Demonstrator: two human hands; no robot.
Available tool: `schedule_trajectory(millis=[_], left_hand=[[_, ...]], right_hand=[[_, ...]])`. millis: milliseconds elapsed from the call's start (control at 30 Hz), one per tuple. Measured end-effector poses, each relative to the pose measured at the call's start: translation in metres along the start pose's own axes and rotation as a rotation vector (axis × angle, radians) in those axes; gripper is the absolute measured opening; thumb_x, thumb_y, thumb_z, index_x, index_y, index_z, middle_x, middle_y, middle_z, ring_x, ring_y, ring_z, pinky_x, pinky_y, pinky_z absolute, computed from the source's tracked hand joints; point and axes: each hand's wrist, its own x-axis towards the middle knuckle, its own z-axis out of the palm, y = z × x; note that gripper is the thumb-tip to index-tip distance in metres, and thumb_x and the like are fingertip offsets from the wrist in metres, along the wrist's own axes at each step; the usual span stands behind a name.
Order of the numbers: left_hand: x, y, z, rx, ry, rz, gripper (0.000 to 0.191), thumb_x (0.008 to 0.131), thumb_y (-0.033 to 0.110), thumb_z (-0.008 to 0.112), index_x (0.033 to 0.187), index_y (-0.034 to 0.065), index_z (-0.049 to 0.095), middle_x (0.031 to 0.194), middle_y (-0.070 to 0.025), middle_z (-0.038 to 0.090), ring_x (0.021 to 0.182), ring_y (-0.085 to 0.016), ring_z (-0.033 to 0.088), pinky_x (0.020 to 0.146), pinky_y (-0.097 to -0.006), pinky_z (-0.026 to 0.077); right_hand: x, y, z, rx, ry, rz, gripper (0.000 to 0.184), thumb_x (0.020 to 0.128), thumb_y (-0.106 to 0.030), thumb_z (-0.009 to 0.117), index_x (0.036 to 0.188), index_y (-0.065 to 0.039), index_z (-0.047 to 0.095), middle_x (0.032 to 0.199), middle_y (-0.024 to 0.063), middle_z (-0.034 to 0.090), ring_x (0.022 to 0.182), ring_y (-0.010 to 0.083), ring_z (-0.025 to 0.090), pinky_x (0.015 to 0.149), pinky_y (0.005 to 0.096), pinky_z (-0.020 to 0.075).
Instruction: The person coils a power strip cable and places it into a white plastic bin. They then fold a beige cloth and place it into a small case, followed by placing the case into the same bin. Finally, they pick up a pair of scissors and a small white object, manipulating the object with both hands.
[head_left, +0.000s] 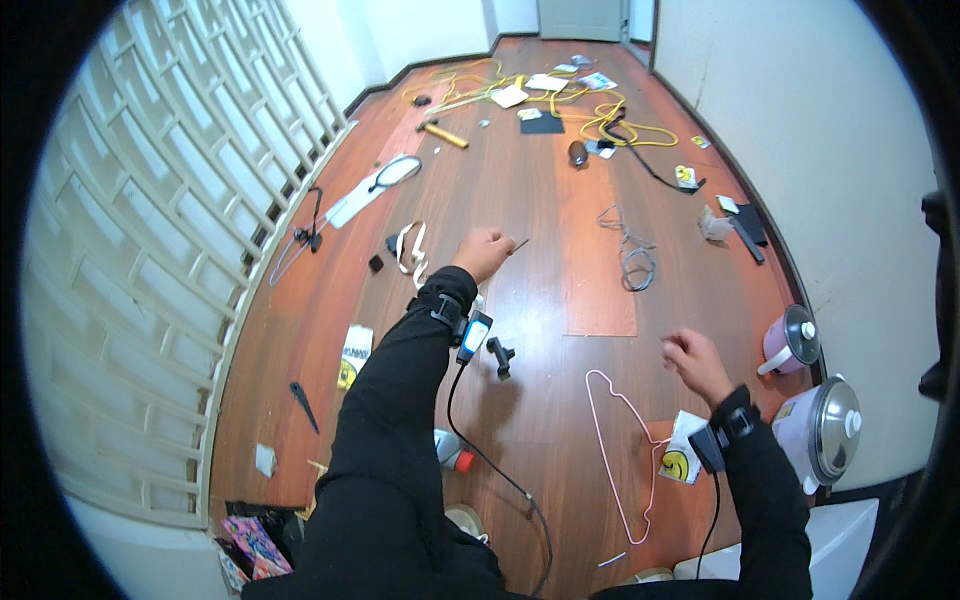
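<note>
My left hand is raised over the middle of the wood floor, its fingers closed on a small thin dark object that sticks out to the right. My right hand hangs with curled fingers above the floor at the right; nothing shows in it. Below it lie a pink wire hanger and a white packet with a yellow print. Under my left forearm are a small black plastic stand and a bottle with a red cap. A coiled grey cable lies between and beyond my hands.
Yellow hose, papers and a hammer lie far ahead. Two lidded electric pots stand by the right wall. White lattice borders the left. A white strap, a black comb and a long white board lie left.
</note>
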Motion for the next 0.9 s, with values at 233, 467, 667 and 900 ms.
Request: schedule_trajectory(millis=[233, 467, 667, 900], left_hand=[[-0.052, 0.209, -0.019, -0.138, -0.245, 0.201, 0.028, 0.089, 0.029, 0.062, 0.079, 0.0028, 0.065, 0.059, 0.0035, 0.047, 0.048, -0.007, 0.044, 0.044, -0.0234, 0.037], [-0.117, 0.255, 0.032, -0.174, -0.457, 0.375, 0.032, 0.093, 0.025, 0.060, 0.076, -0.0026, 0.062, 0.060, -0.0001, 0.051, 0.058, -0.008, 0.047, 0.053, -0.0269, 0.039], [-0.144, 0.256, 0.046, -0.208, -0.832, 0.340, 0.025, 0.097, 0.022, 0.058, 0.093, -0.0012, 0.064, 0.067, 0.0006, 0.058, 0.061, -0.007, 0.055, 0.056, -0.0203, 0.044], [-0.130, 0.245, 0.062, -0.282, -0.663, 0.414, 0.037, 0.095, 0.017, 0.062, 0.124, -0.0050, 0.056, 0.111, -0.0122, 0.066, 0.104, -0.018, 0.063, 0.095, -0.0302, 0.048]], right_hand=[[0.046, -0.145, -0.004, 0.249, 0.042, -0.373, 0.054, 0.088, -0.017, 0.065, 0.135, 0.001, 0.046, 0.073, 0.0048, 0.059, 0.064, 0.0117, 0.058, 0.061, 0.0282, 0.0483], [0.009, -0.134, -0.016, 0.585, 0.071, -0.233, 0.018, 0.094, -0.008, 0.051, 0.108, 0.000, 0.059, 0.080, 0.0035, 0.060, 0.069, 0.0104, 0.058, 0.060, 0.0257, 0.0512], [-0.018, -0.117, -0.061, 0.673, 0.197, -0.168, 0.027, 0.085, 0.001, 0.045, 0.107, 0.003, 0.060, 0.096, 0.0099, 0.066, 0.079, 0.0150, 0.062, 0.071, 0.0285, 0.0521], [-0.046, -0.138, -0.094, 1.025, 0.054, -0.363, 0.025, 0.080, -0.001, 0.045, 0.100, 0.004, 0.060, 0.094, 0.0159, 0.066, 0.084, 0.0232, 0.065, 0.080, 0.0338, 0.0526]])
